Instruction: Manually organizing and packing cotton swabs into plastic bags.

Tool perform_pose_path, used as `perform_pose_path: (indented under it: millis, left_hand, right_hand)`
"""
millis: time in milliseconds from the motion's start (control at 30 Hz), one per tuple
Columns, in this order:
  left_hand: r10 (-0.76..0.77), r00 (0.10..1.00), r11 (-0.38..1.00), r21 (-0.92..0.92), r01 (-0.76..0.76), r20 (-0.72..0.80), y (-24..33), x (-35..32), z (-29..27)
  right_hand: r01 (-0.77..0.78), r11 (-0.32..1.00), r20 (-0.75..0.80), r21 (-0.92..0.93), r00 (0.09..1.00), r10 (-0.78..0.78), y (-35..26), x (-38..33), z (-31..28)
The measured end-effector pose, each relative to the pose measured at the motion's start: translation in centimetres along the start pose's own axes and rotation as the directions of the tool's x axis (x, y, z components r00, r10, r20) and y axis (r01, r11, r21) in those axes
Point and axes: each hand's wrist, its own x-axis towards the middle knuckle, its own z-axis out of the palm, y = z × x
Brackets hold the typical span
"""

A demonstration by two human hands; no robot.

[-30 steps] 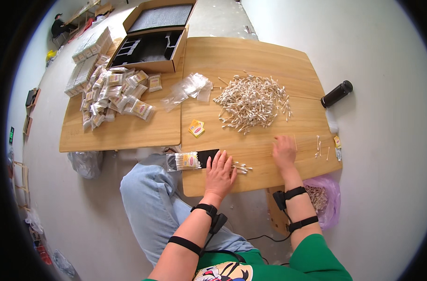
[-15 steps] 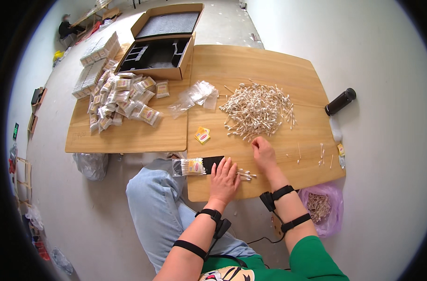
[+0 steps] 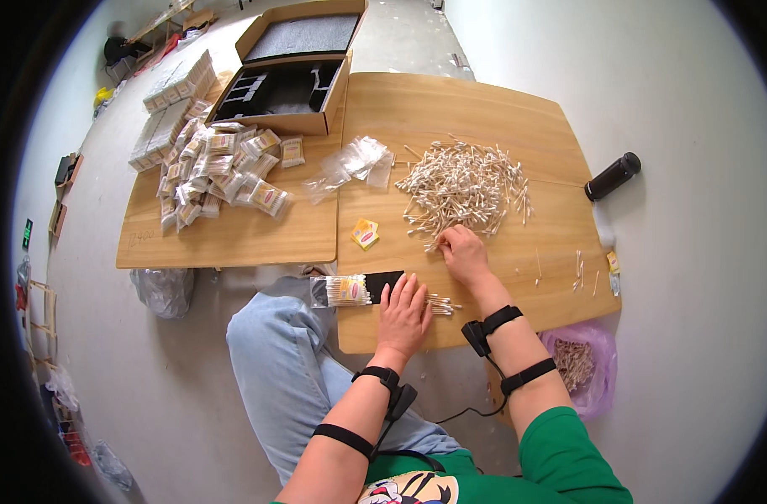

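Right hand [image 3: 463, 254] at the near edge of a swab heap [image 3: 467, 183]

Nearest, the left hand [image 3: 403, 315] lies palm down, fingers straight and slightly parted; what it covers is hidden. A loose swab bunch [image 3: 444, 305], thin pale sticks with rounded white tips, pokes out on its right. On its left show a flat black strip [image 3: 385, 286] and a glossy clear pouch [image 3: 346, 291] packed with neatly aligned swabs. Farther out, the right hand bends its fingers into a narrow gather against the tangled heap on the wood-grained table [image 3: 518, 319]; whether they pinch a swab cannot be told. Beyond lie crinkled clear bags [image 3: 360, 165] and an open, black-lined cardboard box [image 3: 297, 125].
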Motion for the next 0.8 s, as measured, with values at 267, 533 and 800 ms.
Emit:
perform_pose_path:
  millis: [267,533,800]
  left_hand:
    - [-0.005,1.0,1.0,-0.001,0.005,-0.008,-0.2,0.0,0.2]
    - [0.013,0.999,1.0,-0.001,-0.013,-0.05,-0.5,-0.1,0.8]
    - [0.016,0.999,1.0,0.013,-0.015,-0.037,-0.4,0.0,0.8]
  right_hand:
    - [-0.233,0.87,-0.033,0.435,0.961,0.274,-0.7,-1.0,0.7]
    - [-0.364,0.521,0.035,0.772,0.842,0.538,1.8,-3.6,-0.8]
    - [-0.501,0.863,-0.177,0.07,0.845,0.505,6.6,-10.6,-5.8]
